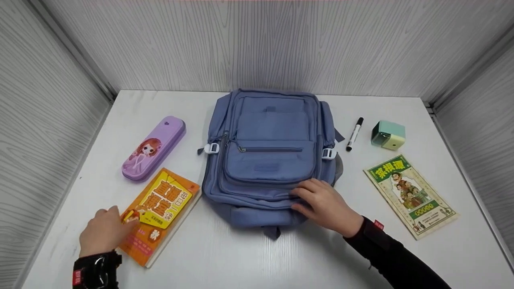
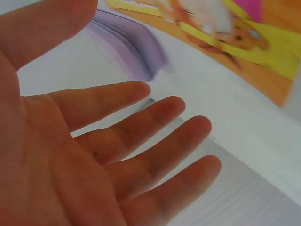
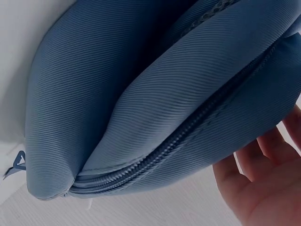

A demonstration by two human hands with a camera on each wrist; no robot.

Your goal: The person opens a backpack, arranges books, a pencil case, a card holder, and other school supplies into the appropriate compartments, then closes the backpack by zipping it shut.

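Observation:
My left hand (image 1: 105,233) is over the left edge of an orange book (image 1: 160,216) with a yellow title panel. In the left wrist view its fingers (image 2: 155,146) are spread and nearly straight, with nothing between them. A blue backpack (image 1: 271,124) lies front side up in the middle of the table, its top towards the back wall. My right hand (image 1: 323,202) rests on the backpack's lower right corner, fingers on the front and thumb apart. The right wrist view shows its fingers (image 3: 256,160) against the blue cloth, beside a long zipper (image 3: 174,141).
A purple pencil case (image 1: 154,148) with a cartoon girl lies behind the orange book. Right of the backpack are a black-and-white marker (image 1: 355,134), a green pencil sharpener (image 1: 388,134) and a green-and-cream booklet (image 1: 409,196). Grey wood-grain walls (image 1: 265,48) enclose the white table (image 1: 225,261).

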